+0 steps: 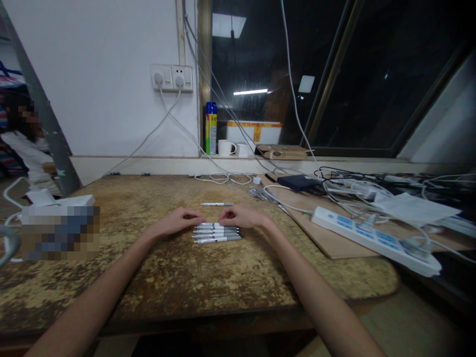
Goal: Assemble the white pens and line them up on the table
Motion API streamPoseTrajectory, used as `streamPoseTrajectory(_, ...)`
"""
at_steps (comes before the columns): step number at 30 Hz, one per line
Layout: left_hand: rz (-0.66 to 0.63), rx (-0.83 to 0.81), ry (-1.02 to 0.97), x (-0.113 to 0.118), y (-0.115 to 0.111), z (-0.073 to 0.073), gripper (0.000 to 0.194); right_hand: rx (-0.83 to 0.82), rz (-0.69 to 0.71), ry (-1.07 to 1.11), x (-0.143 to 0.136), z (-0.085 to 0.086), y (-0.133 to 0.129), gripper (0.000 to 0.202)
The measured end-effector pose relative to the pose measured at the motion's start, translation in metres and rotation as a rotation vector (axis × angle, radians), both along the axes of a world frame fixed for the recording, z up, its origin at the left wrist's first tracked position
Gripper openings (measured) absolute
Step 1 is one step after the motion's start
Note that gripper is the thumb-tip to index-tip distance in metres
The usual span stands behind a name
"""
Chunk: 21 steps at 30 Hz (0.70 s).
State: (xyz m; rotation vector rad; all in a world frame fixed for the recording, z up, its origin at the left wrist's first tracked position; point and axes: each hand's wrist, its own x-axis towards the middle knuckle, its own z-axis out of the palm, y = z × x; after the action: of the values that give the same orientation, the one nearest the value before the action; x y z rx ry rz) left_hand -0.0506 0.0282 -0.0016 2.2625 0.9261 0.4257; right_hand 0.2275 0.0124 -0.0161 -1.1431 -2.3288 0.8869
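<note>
Head view: a close row of slim white-and-grey plastic pens [217,241] lies crosswise on the worn, yellow-brown wooden table [178,285], between and just in front of the two hands. One similar white-and-grey pen [217,204] lies apart, beyond the row. The left hand [182,220] is at the left end of the row's farthest pen, thumb and fingers drawn together; the right hand [243,217] is near its right portion, fingers curled toward the thumb. Whether either hand grips the pen cannot be told.

For good handling, use light fingertip pressure at both ends, keep the barrels parallel, and avoid rolling adjacent pens.

Markings: no lettering is readable on the pens. The blue-capped, yellow-and-green cylindrical spray can [211,130] on the sill bears dark characters, too small to read reliably. The white ceramic mug [224,148] shows no legible print.
</note>
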Motion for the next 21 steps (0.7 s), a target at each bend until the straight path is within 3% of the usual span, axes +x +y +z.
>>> streamPoseTrajectory(10,-0.001,0.001,-0.007,0.0013,-0.0015,0.0025,0.035,0.028,-0.023,0.027,-0.0043,-0.002,-0.0012,0.03)
streamPoseTrajectory(21,0.015,0.008,-0.01,0.0017,-0.004,0.0045,0.042,0.029,-0.055,0.06,-0.0063,-0.0014,-0.002,0.027)
